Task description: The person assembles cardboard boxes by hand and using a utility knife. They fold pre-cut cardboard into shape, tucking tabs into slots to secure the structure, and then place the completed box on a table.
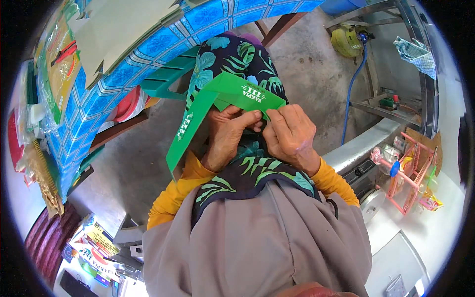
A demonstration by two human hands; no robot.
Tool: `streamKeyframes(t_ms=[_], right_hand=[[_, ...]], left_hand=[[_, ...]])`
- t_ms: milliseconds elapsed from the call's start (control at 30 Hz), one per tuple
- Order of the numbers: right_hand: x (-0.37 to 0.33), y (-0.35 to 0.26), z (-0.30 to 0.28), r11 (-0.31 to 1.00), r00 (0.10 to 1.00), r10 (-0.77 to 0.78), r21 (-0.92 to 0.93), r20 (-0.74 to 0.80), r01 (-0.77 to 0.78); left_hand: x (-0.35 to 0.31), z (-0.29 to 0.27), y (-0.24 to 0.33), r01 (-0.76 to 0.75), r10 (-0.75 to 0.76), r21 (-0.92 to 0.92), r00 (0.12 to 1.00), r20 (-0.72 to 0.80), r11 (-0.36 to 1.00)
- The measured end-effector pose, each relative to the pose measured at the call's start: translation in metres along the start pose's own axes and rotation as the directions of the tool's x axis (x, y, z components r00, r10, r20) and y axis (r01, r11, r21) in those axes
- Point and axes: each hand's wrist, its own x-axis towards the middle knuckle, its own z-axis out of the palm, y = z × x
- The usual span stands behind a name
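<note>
A green printed cardboard box blank (194,119), partly folded, is held above my lap. One long panel slants down to the left, and another runs across toward my right hand. My left hand (228,129) is closed on the near edge of the cardboard, thumb pointing right. My right hand (293,132) pinches the right corner of the same piece between thumb and bent fingers. The two hands are close together, almost touching. The fingers behind the cardboard are partly hidden. Dark leaf-patterned cloth (247,59) covers my lap beneath it.
At the upper left, a table with a blue tiled-pattern cover (163,39) bears a stack of flat cardboard (123,29) and a red cutter (64,52). A green plastic stool (170,74) stands beside it. To the right are a metal stand (420,99), a gas cylinder (346,42) and a pink rack (408,173).
</note>
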Motion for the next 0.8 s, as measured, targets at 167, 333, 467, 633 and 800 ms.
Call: streamKeyframes(t_ms=[167, 333, 467, 633, 800], right_hand=[[-0.002, 0.002, 0.004, 0.999, 1.000, -0.019, 0.044, -0.011, 0.020], [-0.006, 0.003, 0.006, 0.993, 1.000, -0.010, 0.120, -0.007, 0.011], [-0.005, 0.004, 0.012, 0.991, 0.998, 0.037, 0.130, -0.056, -0.029], [-0.007, 0.004, 0.017, 0.982, 0.993, 0.094, 0.172, -0.066, -0.082], [-0.007, 0.001, 0.016, 0.979, 0.994, 0.110, 0.171, -0.007, -0.107]], left_hand=[[-0.005, 0.003, -0.003, -0.122, 0.122, 0.154, 0.992, 0.007, 0.980], [-0.009, 0.002, 0.000, -0.095, 0.086, 0.122, 0.993, 0.076, 0.988], [-0.012, 0.004, 0.005, -0.062, 0.047, 0.230, 0.997, 0.068, 0.971], [-0.010, -0.003, -0.003, -0.059, 0.053, 0.168, 0.998, 0.043, 0.984], [-0.007, -0.008, -0.013, -0.029, 0.029, 0.075, 1.000, -0.001, 0.997]])
